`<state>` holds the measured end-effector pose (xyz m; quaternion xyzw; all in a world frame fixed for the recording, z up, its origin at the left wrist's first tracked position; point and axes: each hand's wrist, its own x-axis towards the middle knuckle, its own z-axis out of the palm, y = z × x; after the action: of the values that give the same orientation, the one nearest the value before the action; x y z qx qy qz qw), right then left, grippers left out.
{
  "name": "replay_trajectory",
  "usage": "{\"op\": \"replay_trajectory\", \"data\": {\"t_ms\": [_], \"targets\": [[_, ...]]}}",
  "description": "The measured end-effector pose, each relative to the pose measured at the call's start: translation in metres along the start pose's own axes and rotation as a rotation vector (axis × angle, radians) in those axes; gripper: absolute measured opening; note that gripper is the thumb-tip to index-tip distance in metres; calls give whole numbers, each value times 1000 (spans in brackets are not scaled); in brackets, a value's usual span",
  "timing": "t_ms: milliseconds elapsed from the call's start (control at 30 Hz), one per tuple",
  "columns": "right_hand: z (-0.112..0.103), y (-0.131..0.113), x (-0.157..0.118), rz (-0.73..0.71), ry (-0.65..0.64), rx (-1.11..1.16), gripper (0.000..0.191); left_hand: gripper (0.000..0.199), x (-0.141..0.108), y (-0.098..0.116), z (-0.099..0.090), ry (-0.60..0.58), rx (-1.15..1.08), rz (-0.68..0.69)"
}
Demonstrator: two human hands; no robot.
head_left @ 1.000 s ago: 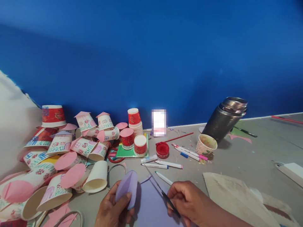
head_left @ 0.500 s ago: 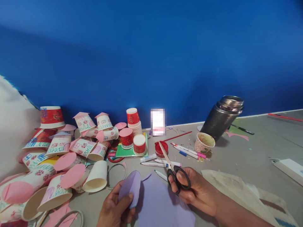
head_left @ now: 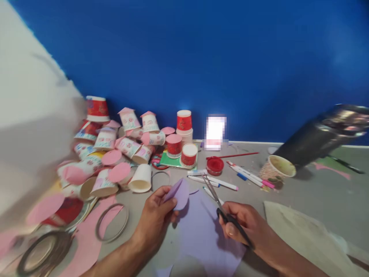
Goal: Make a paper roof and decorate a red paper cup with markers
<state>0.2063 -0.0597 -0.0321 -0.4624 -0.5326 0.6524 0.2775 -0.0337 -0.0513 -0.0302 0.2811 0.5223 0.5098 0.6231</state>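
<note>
Snugly, left hand pinches folded purple paper, maybe to steady it | right hand curls round scissors pointing away

Soft, moderate light covers the grey tabletop; the blue wall is deep in tone, slightly paler at upper right. Near the centre, a screen glows blown-out white with pixelated edges. Diffuse shadow falls on the purple paper beside the right hand. At right, the dark bottle looks stretched and blurred, highlights glinting on its neck. The lower left smears too, blurring a tape roll; the middle is clearer.
</note>
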Motion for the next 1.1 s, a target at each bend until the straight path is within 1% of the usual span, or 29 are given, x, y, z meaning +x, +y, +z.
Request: {"op": "replay_trajectory", "data": {"t_ms": [133, 233, 300, 467, 533, 633, 700, 767, 867, 967, 1100], "targets": [[6, 7, -6, 144, 7, -204, 40, 32, 2, -3, -3, -15, -35, -5], [10, 9, -8, 164, -14, -324, 35, 28, 2, -3, -6, -21, -46, 31], [10, 10, -9, 164, -20, -359, 35, 24, 2, -3, -6, -45, -51, 50], [11, 7, -10, 167, -46, -309, 37, 26, 3, -3, -6, -71, -53, 57], [13, 2, -11, 162, -7, -271, 38, 26, 3, -4, -8, -86, -34, 41], [14, -7, -11, 143, 91, -218, 41, 21, 4, -6, -10, -122, -19, 19], [12, -9, -11, 124, 108, -202, 48, 16, 4, -8, -11, -143, -15, 17], [8, -7, -11, 111, 64, -199, 58, 14, 5, -8, -11, -155, -12, 23], [3, -1, -11, 110, -62, -192, 68, 19, 5, -8, -11, -133, -3, 33], [2, 3, -10, 110, -112, -203, 69, 24, 6, -6, -10, -78, -15, 54], [7, 1, -13, 158, -162, -226, 65, 27, 6, -6, -9, -56, -49, 82]]}}
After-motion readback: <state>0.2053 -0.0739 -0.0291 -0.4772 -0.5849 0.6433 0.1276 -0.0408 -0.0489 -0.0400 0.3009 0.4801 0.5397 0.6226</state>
